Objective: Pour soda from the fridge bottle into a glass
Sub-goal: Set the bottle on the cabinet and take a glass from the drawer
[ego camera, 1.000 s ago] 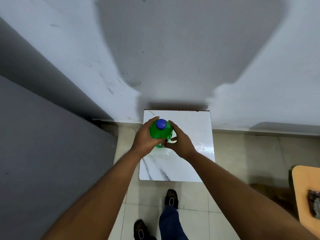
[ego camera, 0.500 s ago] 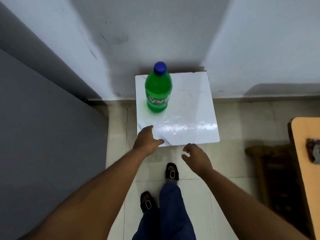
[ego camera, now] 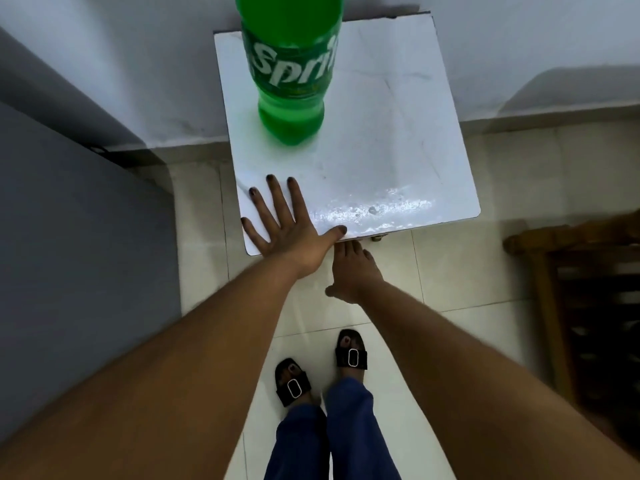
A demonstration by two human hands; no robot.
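A green soda bottle [ego camera: 291,71] with a white-lettered label stands upright at the back left of a small white marble-topped table [ego camera: 381,140]; its cap is cut off by the top of the view. My left hand [ego camera: 287,226] lies flat with fingers spread on the table's near left corner, well short of the bottle. My right hand [ego camera: 353,268] reaches under the table's front edge, so its fingertips are hidden. No glass is in view.
A grey fridge side [ego camera: 79,254] fills the left. A white wall [ego camera: 519,39] runs behind the table. Dark wooden furniture [ego camera: 588,289] stands at the right. My feet in black sandals [ego camera: 322,368] stand on a pale tiled floor.
Both hands let go of the bottle and drew back to the table's front edge. The left hand now lies flat on the top, the right under the edge. The view has moved closer.
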